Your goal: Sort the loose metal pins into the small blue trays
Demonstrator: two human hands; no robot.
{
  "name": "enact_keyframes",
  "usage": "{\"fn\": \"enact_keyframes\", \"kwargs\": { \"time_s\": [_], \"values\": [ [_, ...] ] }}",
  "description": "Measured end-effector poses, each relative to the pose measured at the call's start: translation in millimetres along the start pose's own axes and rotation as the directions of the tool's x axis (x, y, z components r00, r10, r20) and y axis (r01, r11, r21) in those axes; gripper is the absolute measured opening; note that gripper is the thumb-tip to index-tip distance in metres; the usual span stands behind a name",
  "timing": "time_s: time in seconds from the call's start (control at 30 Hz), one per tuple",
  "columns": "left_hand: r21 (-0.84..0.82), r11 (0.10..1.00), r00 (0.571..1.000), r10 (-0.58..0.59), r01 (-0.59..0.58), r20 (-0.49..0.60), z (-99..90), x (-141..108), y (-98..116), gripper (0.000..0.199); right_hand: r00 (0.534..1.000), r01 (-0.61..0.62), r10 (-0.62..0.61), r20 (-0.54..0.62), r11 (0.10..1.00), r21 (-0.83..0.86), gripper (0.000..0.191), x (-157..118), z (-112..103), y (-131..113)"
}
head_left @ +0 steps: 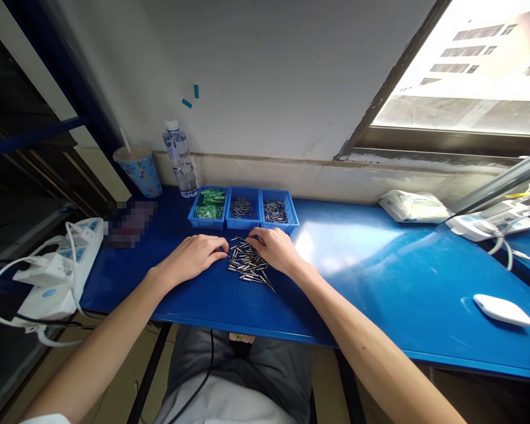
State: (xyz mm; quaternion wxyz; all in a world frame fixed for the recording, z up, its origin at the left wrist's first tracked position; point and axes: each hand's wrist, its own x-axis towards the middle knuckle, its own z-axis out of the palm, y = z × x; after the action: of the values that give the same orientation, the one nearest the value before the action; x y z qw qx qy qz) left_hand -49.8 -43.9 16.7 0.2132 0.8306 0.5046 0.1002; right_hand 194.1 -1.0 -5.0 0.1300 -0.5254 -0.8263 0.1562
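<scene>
A loose pile of slim silver metal pieces, which look like blind rivets (248, 263), lies on the blue table in front of me. At the pile's left edge, my left hand (198, 254) rests with thumb and fingers closed in a pinch. My right hand (274, 247) reaches over the pile's upper right side, its thumb and forefinger pinched near the top pieces. What either pinch holds is too small to make out. Just beyond stand three joined blue bins: the left bin (207, 224) has green packets, while the middle bin (244, 224) and right bin (294, 222) contain small metal pieces.
A water bottle (179, 159) and a patterned cup with a straw (141, 172) stand at the back left. Power strips lie at the left (66, 274) and right (479, 227). A soft white packet (414, 206) and a white computer mouse (502, 310) are on the right.
</scene>
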Motion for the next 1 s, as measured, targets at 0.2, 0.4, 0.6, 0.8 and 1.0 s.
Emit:
{"fn": "enact_keyframes", "kwargs": {
  "time_s": [0.2, 0.4, 0.6, 0.8, 1.0],
  "values": [
    [0.053, 0.999, 1.000, 0.007, -0.008, 0.010, -1.9, 0, -2, 0.029, 1.000, 0.009, -0.009, 0.005, 1.000, 0.009, 0.025, 0, -2, -1],
    [0.091, 0.996, 0.998, -0.005, 0.011, -0.069, -2.0, -2, 2, 0.027, 0.985, 0.154, -0.147, -0.092, 0.986, 0.066, 0.040, -5, -3, 0],
    [-0.025, 1.000, 0.992, 0.011, -0.014, -0.130, -11.4, 9, 16, 0.026, 0.941, 0.296, -0.286, -0.184, 0.954, 0.033, 0.053, -10, -11, 0],
    [-0.125, 0.976, 0.973, 0.159, -0.181, -0.166, -12.4, 35, 28, 0.014, 0.811, 0.477, -0.465, -0.356, 0.877, -0.059, 0.054, -53, -32, -30],
    [-0.182, 0.916, 0.889, 0.276, -0.359, -0.365, 7.1, 53, 27, 0.016, 0.543, 0.791, -0.762, -0.352, 0.605, -0.090, 0.049, -174, 90, -70]
  ]
}}
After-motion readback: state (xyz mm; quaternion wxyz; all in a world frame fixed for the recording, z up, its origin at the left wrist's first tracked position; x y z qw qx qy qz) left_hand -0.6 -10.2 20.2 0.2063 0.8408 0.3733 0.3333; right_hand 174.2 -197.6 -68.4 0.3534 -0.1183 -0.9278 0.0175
